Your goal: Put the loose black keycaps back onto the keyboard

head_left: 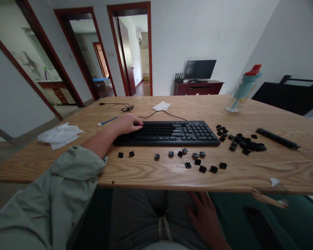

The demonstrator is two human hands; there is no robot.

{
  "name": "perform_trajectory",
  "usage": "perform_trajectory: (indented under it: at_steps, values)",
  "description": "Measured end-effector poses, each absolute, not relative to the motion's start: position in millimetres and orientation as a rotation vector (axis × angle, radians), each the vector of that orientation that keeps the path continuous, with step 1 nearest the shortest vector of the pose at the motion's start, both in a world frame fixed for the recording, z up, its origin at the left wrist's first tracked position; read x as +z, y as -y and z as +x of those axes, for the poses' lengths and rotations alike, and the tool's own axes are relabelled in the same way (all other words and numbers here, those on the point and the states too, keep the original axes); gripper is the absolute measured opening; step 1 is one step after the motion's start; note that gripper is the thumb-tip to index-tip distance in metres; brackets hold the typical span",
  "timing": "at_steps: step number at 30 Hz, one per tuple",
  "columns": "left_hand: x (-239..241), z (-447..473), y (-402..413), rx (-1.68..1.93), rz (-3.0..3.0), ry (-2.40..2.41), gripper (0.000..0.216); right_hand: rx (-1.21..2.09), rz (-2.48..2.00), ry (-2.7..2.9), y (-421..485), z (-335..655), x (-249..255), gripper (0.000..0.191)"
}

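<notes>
A black keyboard (172, 133) lies on the wooden table (151, 173), with many keys gone from its left half. My left hand (129, 124) rests on the keyboard's far left corner, its fingers curled down onto it. My right hand (206, 217) lies flat and open on my lap below the table edge, holding nothing. Several loose black keycaps (195, 161) are scattered in front of the keyboard. A heap of keycaps (243, 142) sits to its right.
A long black bar (278, 138) lies at the right. A water bottle (241, 91) with a red cap stands at the back right. A blue pen (107, 121), white tissues (59, 134), a crumpled paper (161, 106) and a cable (125, 107) lie at the left and back.
</notes>
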State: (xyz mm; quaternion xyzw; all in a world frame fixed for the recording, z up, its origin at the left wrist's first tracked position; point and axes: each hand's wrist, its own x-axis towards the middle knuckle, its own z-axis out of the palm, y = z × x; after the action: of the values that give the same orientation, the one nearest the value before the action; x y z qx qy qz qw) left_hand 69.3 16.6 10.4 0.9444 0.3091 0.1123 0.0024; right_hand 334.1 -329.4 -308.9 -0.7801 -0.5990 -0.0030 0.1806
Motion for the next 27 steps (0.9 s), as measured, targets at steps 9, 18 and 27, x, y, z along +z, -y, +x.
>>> perform_trajectory:
  at_steps: [9, 18, 27]
  values:
    - [11.3, 71.1, -9.6, 0.357, 2.999, -1.016, 0.029, -0.014, -2.187, 1.693, 329.6, 333.2, -306.0, 0.051]
    - [10.9, 70.5, -11.6, 0.345, 3.011, -1.001, 0.025, -0.018, -2.173, 1.684, 329.6, 334.3, -308.0, 0.05]
    - [12.5, 74.2, -11.1, 0.23, 3.095, -0.937, 0.027, -0.026, -2.175, 1.697, 329.2, 334.6, -309.1, 0.052]
